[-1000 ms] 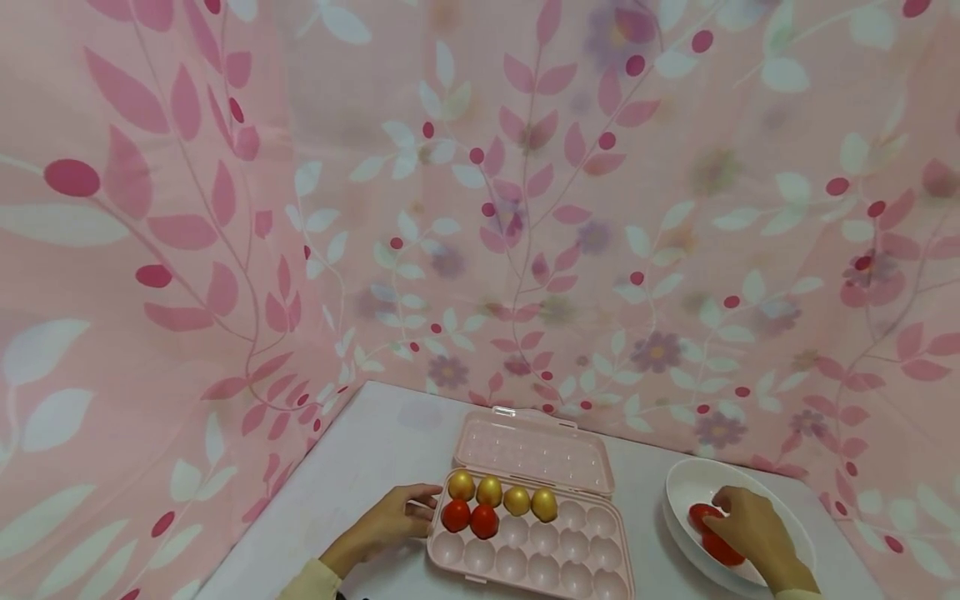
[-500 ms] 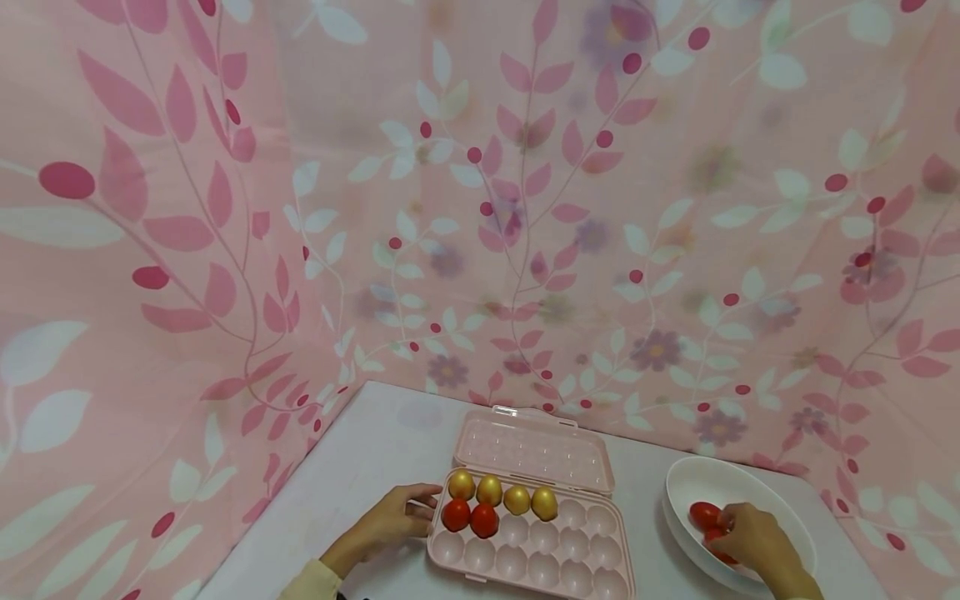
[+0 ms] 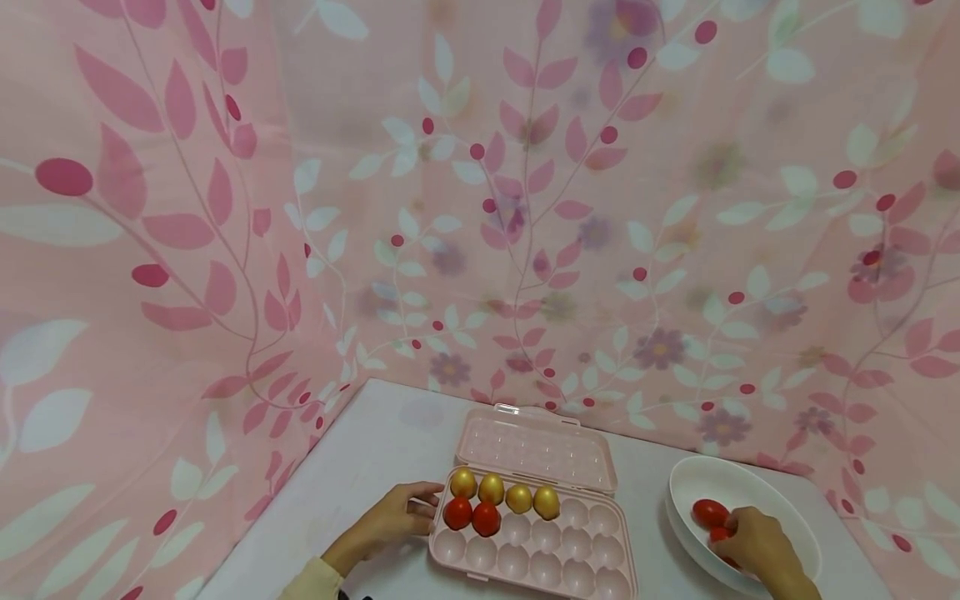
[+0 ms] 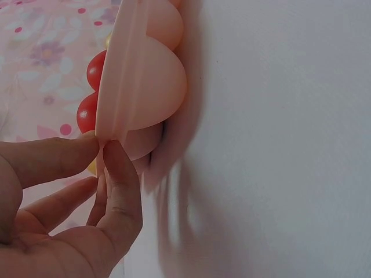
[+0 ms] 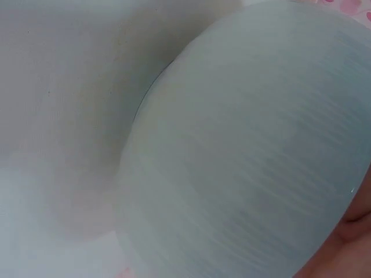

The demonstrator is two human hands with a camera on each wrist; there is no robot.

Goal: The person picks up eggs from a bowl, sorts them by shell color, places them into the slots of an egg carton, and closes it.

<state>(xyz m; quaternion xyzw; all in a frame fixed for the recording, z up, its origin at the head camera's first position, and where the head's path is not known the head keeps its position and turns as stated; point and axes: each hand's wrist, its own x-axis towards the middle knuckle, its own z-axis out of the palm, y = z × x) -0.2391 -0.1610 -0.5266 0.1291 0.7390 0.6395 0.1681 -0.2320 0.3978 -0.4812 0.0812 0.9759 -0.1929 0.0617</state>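
Pink egg box [image 3: 545, 535] in pinch of left hand [image 3: 394, 514], red egg [image 3: 720, 534] within curled right hand [image 3: 757, 543] in white bowl [image 3: 716, 475].

Four gold eggs [image 3: 491, 489], four-plus red eggs [image 3: 458, 512], one carton [image 3: 545, 535], one bowl [image 3: 750, 483]

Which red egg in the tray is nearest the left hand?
The left red egg, first in the middle row of the tray, is nearest; the other red egg sits farther right, farther from the left hand.
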